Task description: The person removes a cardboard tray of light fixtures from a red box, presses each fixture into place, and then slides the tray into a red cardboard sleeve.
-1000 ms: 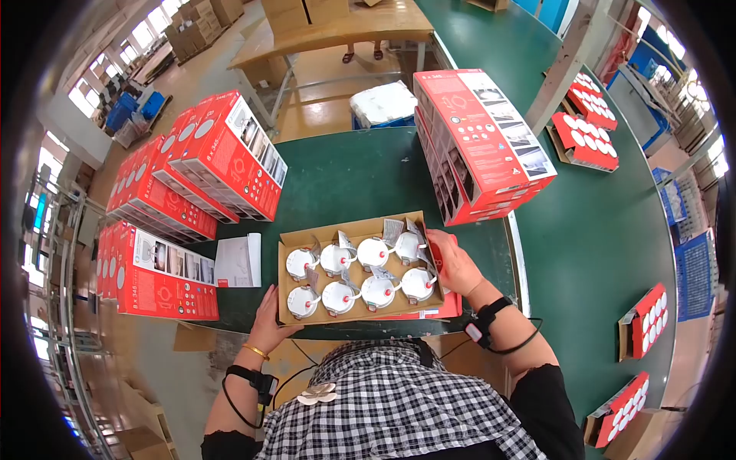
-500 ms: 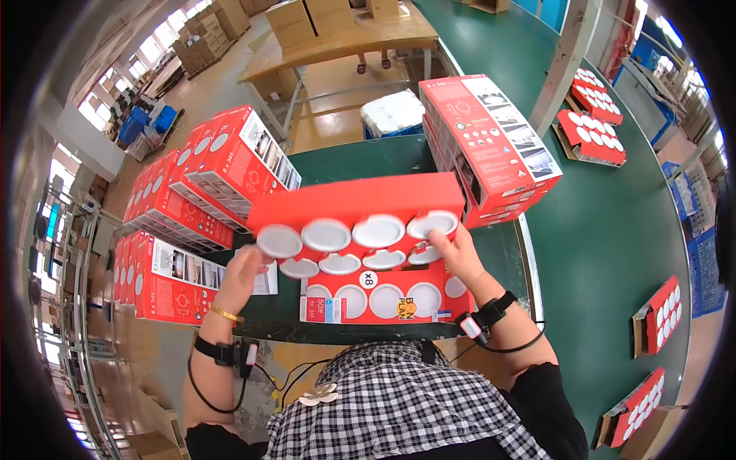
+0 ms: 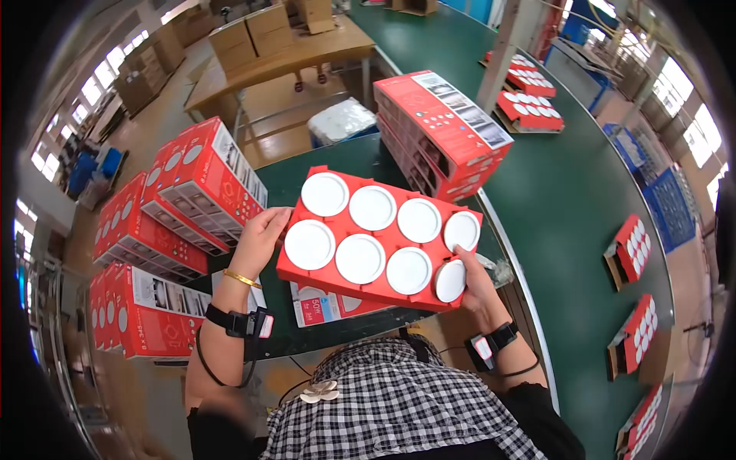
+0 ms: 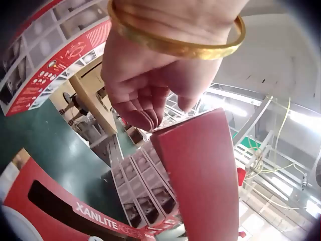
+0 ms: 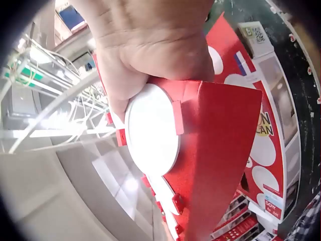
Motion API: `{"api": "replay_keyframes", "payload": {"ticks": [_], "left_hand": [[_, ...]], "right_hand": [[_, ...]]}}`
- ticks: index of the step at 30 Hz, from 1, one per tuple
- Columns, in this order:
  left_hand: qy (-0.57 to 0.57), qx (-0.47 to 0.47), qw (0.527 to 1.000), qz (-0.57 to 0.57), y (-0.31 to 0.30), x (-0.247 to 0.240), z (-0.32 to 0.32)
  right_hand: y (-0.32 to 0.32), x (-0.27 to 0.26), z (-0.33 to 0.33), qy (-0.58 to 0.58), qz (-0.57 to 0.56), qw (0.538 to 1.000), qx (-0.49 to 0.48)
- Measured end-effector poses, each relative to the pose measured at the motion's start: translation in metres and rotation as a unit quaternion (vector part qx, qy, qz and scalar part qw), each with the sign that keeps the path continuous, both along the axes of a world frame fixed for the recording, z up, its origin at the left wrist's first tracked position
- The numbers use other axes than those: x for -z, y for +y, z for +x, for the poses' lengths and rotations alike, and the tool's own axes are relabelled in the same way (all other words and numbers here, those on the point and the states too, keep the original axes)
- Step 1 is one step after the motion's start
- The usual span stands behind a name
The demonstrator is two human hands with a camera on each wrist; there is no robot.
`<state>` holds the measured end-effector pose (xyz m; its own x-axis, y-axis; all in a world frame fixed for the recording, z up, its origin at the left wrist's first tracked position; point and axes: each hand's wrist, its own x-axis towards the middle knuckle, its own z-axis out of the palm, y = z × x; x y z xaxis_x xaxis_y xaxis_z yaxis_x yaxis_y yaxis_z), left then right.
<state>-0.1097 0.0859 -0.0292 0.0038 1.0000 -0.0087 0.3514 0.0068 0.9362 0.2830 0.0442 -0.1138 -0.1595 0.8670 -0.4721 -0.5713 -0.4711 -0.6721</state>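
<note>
Red tray [image 3: 343, 227] of eight white discs [image 3: 360, 258] is held tilted above the green table [image 3: 567, 207], over a flat box [image 3: 322, 307]. Left hand [image 3: 261, 234] grips its left edge and right hand [image 3: 475, 287] its near right corner, so they're well apart. Head view hides the fingers. The left wrist cam shows fingertips [image 4: 143, 113] pinching the edge, and the right one shows the hand wrapped round the corner disc [image 5: 150, 133].

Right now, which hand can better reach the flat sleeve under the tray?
Left, probably: the left hand holds the tray edge beside the exposed sleeve; the right hand grips the far corner.
</note>
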Motion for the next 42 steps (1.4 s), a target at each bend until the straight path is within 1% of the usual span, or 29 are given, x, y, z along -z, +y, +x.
{"api": "replay_keyframes", "payload": {"ticks": [1,3,5,6,7,8,9,10,11,12,13,14,15,16,18,19,21,22,23,25,29,31,32,33,35,37,39,40,42], "left_hand": [[-0.048,0.004,0.999,-0.017,-0.002,-0.002,0.007],[-0.060,0.016,0.998,0.001,-0.005,0.007,0.016],[-0.008,-0.013,1.000,0.014,-0.014,0.019,0.033],[0.040,-0.011,0.999,0.009,-0.023,0.015,0.053],[0.130,0.020,0.990,0.055,-0.023,0.042,0.062],[0.104,0.050,0.992,0.050,-0.041,0.026,0.097],[0.149,0.095,0.984,0.026,-0.043,0.047,0.115],[0.157,0.126,0.975,0.094,-0.048,0.077,0.135],[0.212,0.142,0.959,0.124,-0.053,0.098,0.159],[0.267,0.157,0.939,0.152,-0.060,0.111,0.183],[0.283,0.182,0.931,0.144,-0.068,0.115,0.203],[0.342,0.174,0.910,0.160,-0.072,0.125,0.223],[0.399,0.164,0.885,0.174,-0.073,0.135,0.242],[0.399,0.163,0.886,0.171,-0.073,0.137,0.259],[0.451,0.095,0.867,0.189,-0.070,0.139,0.292],[0.450,0.093,0.868,0.188,-0.070,0.144,0.303],[0.473,0.020,0.872,0.127,-0.070,0.156,0.318],[0.466,0.000,0.875,0.129,-0.074,0.159,0.319],[0.431,-0.007,0.893,0.126,-0.080,0.161,0.316],[0.430,-0.036,0.898,0.089,-0.097,0.167,0.312],[0.440,-0.070,0.892,0.082,-0.137,0.176,0.296],[0.399,-0.053,0.912,0.080,-0.154,0.179,0.283],[0.386,-0.066,0.912,0.121,-0.162,0.182,0.277],[0.392,-0.074,0.910,0.111,-0.170,0.186,0.270],[0.386,-0.054,0.909,0.145,-0.178,0.195,0.254],[0.402,-0.086,0.898,0.159,-0.179,0.185,0.255],[0.287,-0.138,0.932,0.172,-0.177,0.178,0.251],[0.291,-0.139,0.931,0.173,-0.179,0.179,0.248],[0.223,-0.211,0.937,0.168,-0.182,0.178,0.243]], "right_hand": [[-0.010,0.000,0.009,0.014,0.007,1.000,0.019],[-0.023,0.002,0.025,0.030,0.013,0.998,0.046],[-0.048,0.001,0.054,0.063,0.039,0.991,0.110],[-0.054,0.018,0.075,0.071,0.044,0.987,0.139],[-0.064,-0.007,0.077,0.097,0.045,0.982,0.156],[-0.072,0.011,0.105,0.152,0.094,0.975,0.132],[-0.078,0.030,0.134,0.206,0.143,0.962,0.107],[-0.085,0.007,0.134,0.182,0.124,0.964,0.151],[-0.089,0.005,0.145,0.174,0.111,0.957,0.204],[-0.091,0.012,0.163,0.171,0.099,0.954,0.227],[-0.093,0.016,0.181,0.167,0.085,0.950,0.249],[-0.095,0.018,0.198,0.145,0.072,0.949,0.271],[-0.096,0.009,0.207,0.145,0.069,0.950,0.269],[-0.096,-0.005,0.210,0.124,0.068,0.952,0.273],[-0.098,-0.016,0.228,0.091,0.067,0.958,0.265],[-0.099,-0.008,0.243,0.089,0.067,0.958,0.263],[-0.102,0.014,0.272,0.085,0.099,0.961,0.246],[-0.100,-0.004,0.265,0.076,0.077,0.958,0.267],[-0.101,0.019,0.285,0.103,0.083,0.961,0.244],[-0.099,0.006,0.285,0.104,0.067,0.967,0.221],[-0.098,0.019,0.298,0.095,0.045,0.977,0.188],[-0.100,0.025,0.297,0.081,0.019,0.979,0.185],[-0.101,0.029,0.297,0.085,0.012,0.981,0.176],[-0.102,0.034,0.298,0.083,0.002,0.983,0.161],[-0.102,0.043,0.300,0.084,-0.008,0.988,0.133],[-0.104,0.052,0.299,0.079,-0.025,0.990,0.113],[-0.108,0.058,0.298,0.083,-0.052,0.988,0.119],[-0.111,0.063,0.299,0.072,-0.062,0.990,0.107],[-0.116,0.070,0.299,0.062,-0.073,0.991,0.095]]}}
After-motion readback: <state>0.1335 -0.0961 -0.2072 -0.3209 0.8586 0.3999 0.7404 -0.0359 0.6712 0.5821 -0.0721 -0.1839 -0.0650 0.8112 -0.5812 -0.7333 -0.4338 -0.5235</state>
